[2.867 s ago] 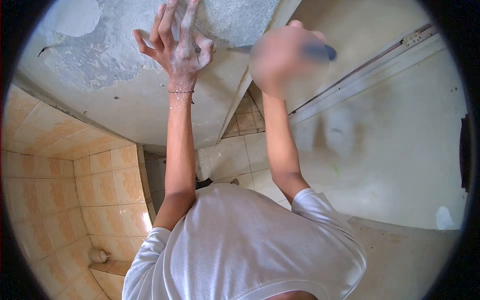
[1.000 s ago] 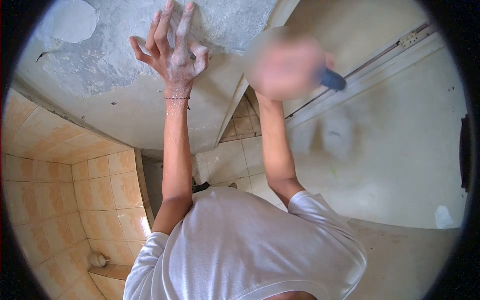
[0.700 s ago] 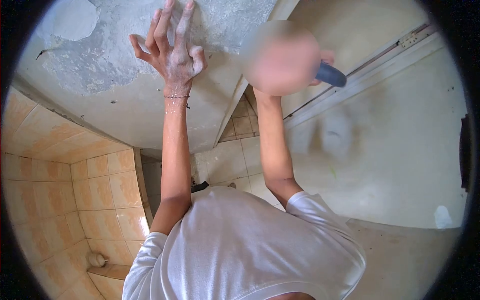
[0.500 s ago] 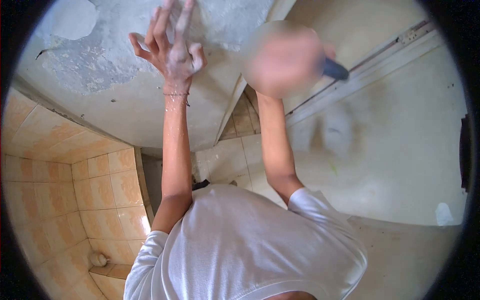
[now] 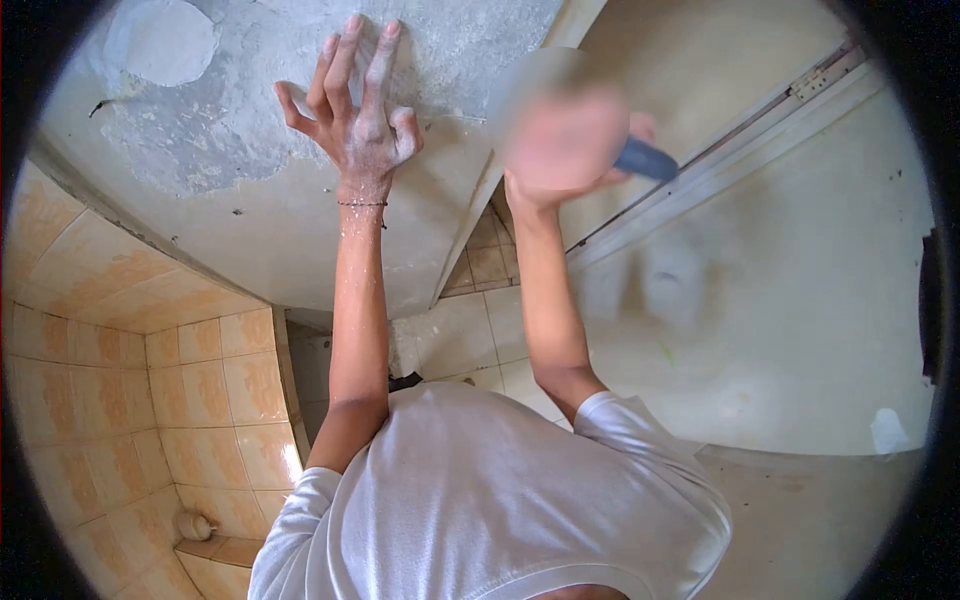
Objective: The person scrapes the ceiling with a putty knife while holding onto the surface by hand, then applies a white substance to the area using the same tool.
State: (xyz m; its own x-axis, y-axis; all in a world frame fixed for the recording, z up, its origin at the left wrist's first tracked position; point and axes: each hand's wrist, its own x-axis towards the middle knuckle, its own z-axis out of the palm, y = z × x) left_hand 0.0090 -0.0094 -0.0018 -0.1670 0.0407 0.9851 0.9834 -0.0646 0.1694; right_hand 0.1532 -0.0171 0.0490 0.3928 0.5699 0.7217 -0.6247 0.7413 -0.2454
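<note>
My left hand (image 5: 365, 125), dusted with white powder, rests with spread fingers against the wall (image 5: 290, 215), where the paint gives way to a rough grey patch (image 5: 240, 125). To its right, near the wall's edge, my right hand (image 5: 565, 145) is wrapped round a tool with a dark blue handle (image 5: 646, 160). The handle's end sticks out on the right side of the fist. A round blur covers most of this hand, and the tool's other end cannot be made out.
Orange and cream tiles (image 5: 215, 380) cover the lower left, with a small round object (image 5: 195, 526) by a ledge. A door frame (image 5: 740, 135) runs diagonally at the right, beside a pale panel (image 5: 790, 300). Floor tiles (image 5: 455, 335) show between my arms.
Over the last seconds my right hand has shifted slightly and the blue handle has come to stick out further and tilt downward. My left hand stays on the wall, while the view has moved a little.
</note>
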